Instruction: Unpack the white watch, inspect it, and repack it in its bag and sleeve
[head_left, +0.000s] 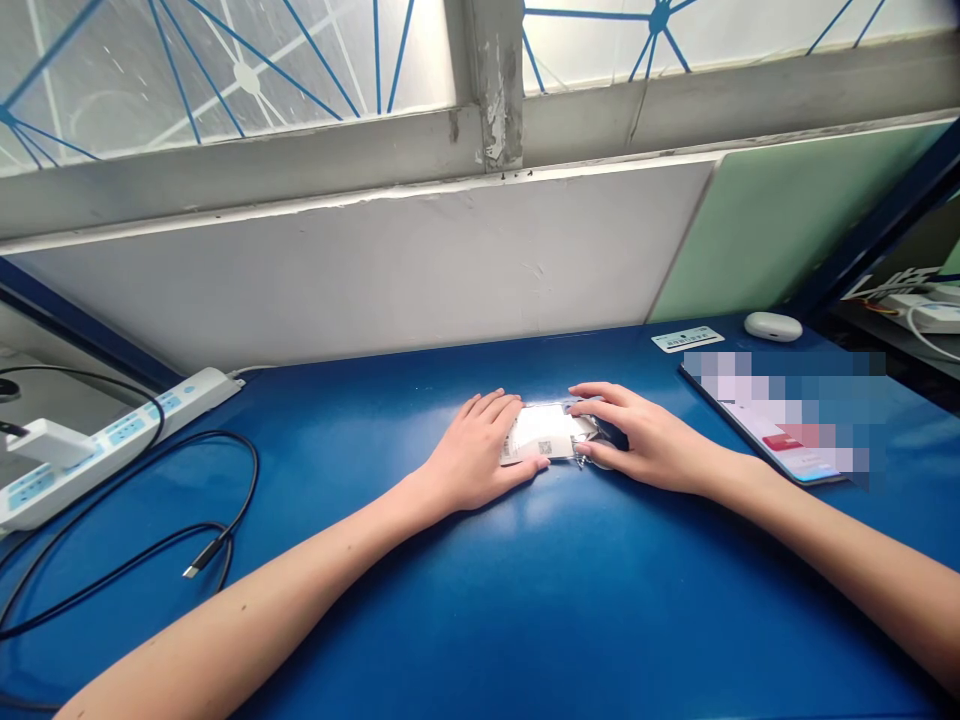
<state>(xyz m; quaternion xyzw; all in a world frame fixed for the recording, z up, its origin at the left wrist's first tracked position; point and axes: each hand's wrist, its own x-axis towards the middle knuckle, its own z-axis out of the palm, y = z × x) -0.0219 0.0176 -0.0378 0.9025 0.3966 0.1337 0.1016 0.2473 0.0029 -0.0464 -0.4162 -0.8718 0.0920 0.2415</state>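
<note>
A small, flat packet point(541, 425) lies on the blue table point(525, 600), white and printed, with a QR code near its front edge. Its right end looks crinkled and shiny, like clear plastic. My left hand point(480, 445) rests over the packet's left end, fingers stretched out toward the far side and thumb along the near edge. At the other end is my right hand point(645, 435), fingers apart and slightly bent. Its fingertips and thumb are at the crinkled end, perhaps touching it. Part of the packet is hidden under my left hand.
To the right lie a phone or tablet point(750, 420) with a partly blurred screen, a card point(688, 340) and a white earbud case point(773, 326). A power strip point(120, 440) and a black USB cable point(251, 470) occupy the left. A wall panel point(375, 270) borders the back.
</note>
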